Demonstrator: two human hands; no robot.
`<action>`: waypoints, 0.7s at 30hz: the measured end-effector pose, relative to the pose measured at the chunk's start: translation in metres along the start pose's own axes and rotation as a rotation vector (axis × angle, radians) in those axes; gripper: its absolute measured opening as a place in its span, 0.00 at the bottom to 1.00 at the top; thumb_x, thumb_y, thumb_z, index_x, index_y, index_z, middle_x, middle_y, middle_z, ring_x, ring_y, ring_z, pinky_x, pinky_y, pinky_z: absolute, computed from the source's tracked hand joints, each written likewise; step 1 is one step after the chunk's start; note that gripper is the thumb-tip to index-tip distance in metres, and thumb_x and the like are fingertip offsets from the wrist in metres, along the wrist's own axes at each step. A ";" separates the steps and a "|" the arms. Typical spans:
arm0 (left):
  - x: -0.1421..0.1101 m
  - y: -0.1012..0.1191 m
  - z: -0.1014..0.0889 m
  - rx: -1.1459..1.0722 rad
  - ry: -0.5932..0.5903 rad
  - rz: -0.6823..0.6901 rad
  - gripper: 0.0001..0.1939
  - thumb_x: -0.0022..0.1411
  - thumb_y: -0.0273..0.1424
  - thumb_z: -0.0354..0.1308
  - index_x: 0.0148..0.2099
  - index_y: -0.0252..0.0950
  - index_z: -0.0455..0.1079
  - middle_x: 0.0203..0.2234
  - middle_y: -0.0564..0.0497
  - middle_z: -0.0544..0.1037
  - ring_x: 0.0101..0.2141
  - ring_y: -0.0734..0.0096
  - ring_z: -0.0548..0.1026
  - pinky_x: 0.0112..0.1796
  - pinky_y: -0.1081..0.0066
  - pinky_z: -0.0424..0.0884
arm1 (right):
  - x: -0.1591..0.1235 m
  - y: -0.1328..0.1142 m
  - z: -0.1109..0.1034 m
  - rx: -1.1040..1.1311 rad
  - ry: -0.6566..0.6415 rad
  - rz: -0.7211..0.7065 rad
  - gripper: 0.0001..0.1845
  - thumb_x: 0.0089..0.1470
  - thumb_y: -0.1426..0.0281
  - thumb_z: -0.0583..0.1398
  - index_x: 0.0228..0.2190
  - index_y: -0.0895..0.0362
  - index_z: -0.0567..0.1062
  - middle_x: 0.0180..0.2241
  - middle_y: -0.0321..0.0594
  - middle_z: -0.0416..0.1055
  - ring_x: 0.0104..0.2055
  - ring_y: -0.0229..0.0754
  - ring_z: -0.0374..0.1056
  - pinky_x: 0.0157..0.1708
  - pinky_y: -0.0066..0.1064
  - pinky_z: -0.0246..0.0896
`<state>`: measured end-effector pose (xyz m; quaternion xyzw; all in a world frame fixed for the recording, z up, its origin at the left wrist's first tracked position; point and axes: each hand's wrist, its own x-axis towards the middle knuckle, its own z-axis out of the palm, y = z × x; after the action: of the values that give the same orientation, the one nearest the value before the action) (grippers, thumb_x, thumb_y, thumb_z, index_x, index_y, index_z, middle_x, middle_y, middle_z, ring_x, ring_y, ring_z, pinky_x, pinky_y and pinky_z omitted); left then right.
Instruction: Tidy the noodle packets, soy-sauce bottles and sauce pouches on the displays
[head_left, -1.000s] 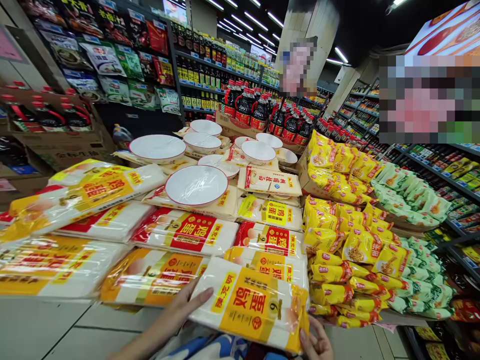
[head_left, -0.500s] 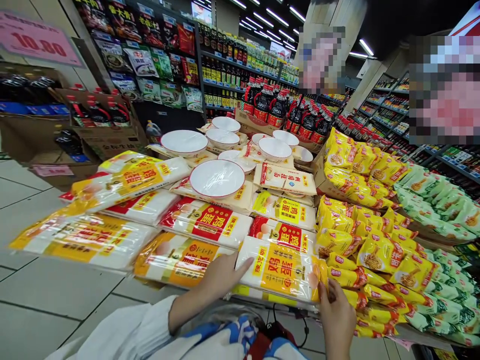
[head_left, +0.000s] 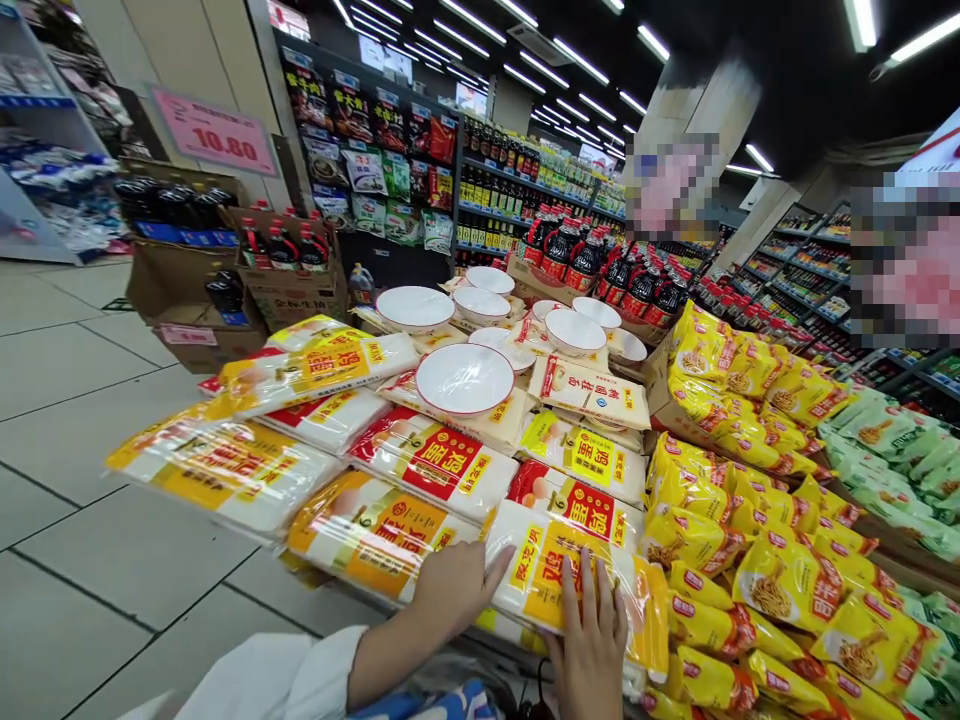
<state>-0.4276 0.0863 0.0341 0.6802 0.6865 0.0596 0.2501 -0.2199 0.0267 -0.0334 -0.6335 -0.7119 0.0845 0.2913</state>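
A flat noodle pack with a yellow label (head_left: 551,575) lies at the near edge of the stacked display. My right hand (head_left: 592,640) lies flat on its label with the fingers stretched out. My left hand (head_left: 459,585) rests against the pack's left end, fingers loosely curved along it. More noodle packs (head_left: 435,465) with red and yellow labels spread to the left and behind.
White bowls (head_left: 463,378) sit on packs further back. Yellow snack bags (head_left: 757,560) fill the right side, green ones (head_left: 900,460) beyond. Dark sauce bottles (head_left: 570,255) and shelving stand behind. Cardboard boxes (head_left: 225,290) and tiled floor (head_left: 82,470) lie to the left.
The yellow-label pack has gone from held in front of me to lying on the stack. My right hand moved from the pack's right edge onto its top. The view swung left.
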 end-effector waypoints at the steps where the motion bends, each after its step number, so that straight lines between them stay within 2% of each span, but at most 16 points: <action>1: 0.000 0.002 0.000 0.020 0.000 0.002 0.37 0.72 0.50 0.36 0.42 0.26 0.79 0.37 0.28 0.82 0.41 0.43 0.81 0.41 0.55 0.73 | 0.002 0.003 -0.001 -0.007 -0.012 -0.014 0.37 0.58 0.62 0.64 0.66 0.38 0.61 0.69 0.35 0.51 0.72 0.61 0.44 0.70 0.61 0.25; 5: 0.000 0.004 -0.002 0.085 -0.004 -0.002 0.38 0.72 0.50 0.34 0.44 0.27 0.79 0.38 0.30 0.82 0.42 0.43 0.81 0.41 0.56 0.72 | 0.003 0.002 -0.015 -0.008 -0.022 -0.043 0.43 0.53 0.61 0.68 0.66 0.37 0.59 0.70 0.36 0.50 0.71 0.65 0.47 0.68 0.65 0.33; 7: -0.002 -0.004 -0.003 0.049 -0.004 0.006 0.36 0.72 0.50 0.34 0.43 0.29 0.78 0.37 0.32 0.82 0.42 0.44 0.81 0.41 0.57 0.72 | 0.007 0.001 -0.033 0.027 -0.069 -0.094 0.48 0.46 0.60 0.73 0.65 0.35 0.60 0.68 0.36 0.53 0.69 0.68 0.52 0.66 0.66 0.44; 9: -0.004 -0.018 -0.003 -0.010 0.003 0.008 0.35 0.72 0.49 0.33 0.39 0.32 0.77 0.35 0.36 0.82 0.40 0.48 0.81 0.40 0.59 0.71 | 0.023 0.004 -0.063 0.073 -0.185 -0.174 0.49 0.42 0.59 0.74 0.63 0.33 0.64 0.66 0.37 0.60 0.65 0.69 0.59 0.60 0.64 0.58; 10: -0.007 -0.027 -0.003 -0.040 0.013 0.000 0.34 0.72 0.48 0.33 0.38 0.34 0.76 0.35 0.37 0.82 0.40 0.49 0.81 0.39 0.61 0.71 | 0.038 0.005 -0.081 0.085 -0.276 -0.228 0.47 0.43 0.58 0.73 0.62 0.33 0.65 0.64 0.38 0.63 0.62 0.68 0.64 0.57 0.61 0.64; 11: -0.009 -0.036 -0.002 -0.063 0.026 -0.017 0.33 0.72 0.47 0.33 0.37 0.35 0.75 0.34 0.38 0.83 0.40 0.51 0.81 0.39 0.62 0.70 | 0.058 0.005 -0.100 0.061 -0.342 -0.244 0.44 0.47 0.56 0.71 0.63 0.35 0.64 0.64 0.39 0.63 0.62 0.66 0.64 0.56 0.60 0.66; 12: -0.013 -0.045 -0.001 -0.079 0.039 -0.037 0.32 0.72 0.47 0.33 0.37 0.36 0.75 0.35 0.39 0.83 0.40 0.52 0.80 0.39 0.63 0.70 | 0.082 0.004 -0.119 0.015 -0.325 -0.245 0.37 0.52 0.56 0.68 0.62 0.38 0.67 0.65 0.40 0.62 0.64 0.65 0.62 0.58 0.61 0.63; 14: -0.022 -0.061 0.002 -0.099 0.067 -0.080 0.30 0.71 0.46 0.34 0.36 0.37 0.73 0.35 0.40 0.83 0.41 0.53 0.80 0.39 0.64 0.70 | 0.142 -0.003 -0.148 -0.207 -0.264 -0.307 0.33 0.58 0.56 0.62 0.63 0.47 0.67 0.66 0.42 0.60 0.68 0.61 0.55 0.64 0.59 0.54; 15: -0.027 -0.068 0.005 -0.110 0.082 -0.102 0.29 0.71 0.46 0.34 0.36 0.37 0.73 0.36 0.40 0.83 0.42 0.53 0.80 0.39 0.64 0.69 | 0.174 -0.008 -0.156 -0.331 -0.235 -0.339 0.33 0.60 0.58 0.60 0.64 0.52 0.67 0.66 0.47 0.61 0.68 0.59 0.55 0.65 0.56 0.53; 16: -0.033 -0.073 0.009 -0.125 0.097 -0.124 0.29 0.71 0.46 0.33 0.36 0.37 0.72 0.36 0.41 0.83 0.42 0.53 0.80 0.39 0.64 0.69 | 0.205 -0.013 -0.158 -0.448 -0.208 -0.341 0.33 0.61 0.59 0.60 0.64 0.57 0.66 0.65 0.51 0.62 0.67 0.59 0.58 0.64 0.53 0.55; 18: -0.045 -0.079 0.017 -0.171 0.124 -0.162 0.29 0.71 0.46 0.33 0.35 0.38 0.72 0.36 0.42 0.83 0.42 0.54 0.81 0.39 0.65 0.69 | 0.261 -0.020 -0.147 -0.641 -0.189 -0.285 0.33 0.63 0.60 0.59 0.64 0.61 0.64 0.62 0.55 0.66 0.62 0.59 0.63 0.60 0.50 0.61; 21: -0.062 -0.082 0.029 -0.238 0.160 -0.206 0.29 0.70 0.46 0.33 0.35 0.40 0.72 0.34 0.43 0.83 0.41 0.54 0.81 0.39 0.64 0.69 | 0.313 -0.016 -0.104 -0.810 -0.240 -0.260 0.37 0.61 0.60 0.62 0.65 0.62 0.61 0.63 0.57 0.63 0.62 0.58 0.62 0.58 0.45 0.60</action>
<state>-0.4929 0.0138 -0.0096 0.5649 0.7585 0.1684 0.2781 -0.1880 0.2956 0.1554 -0.5874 -0.7901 -0.1658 -0.0568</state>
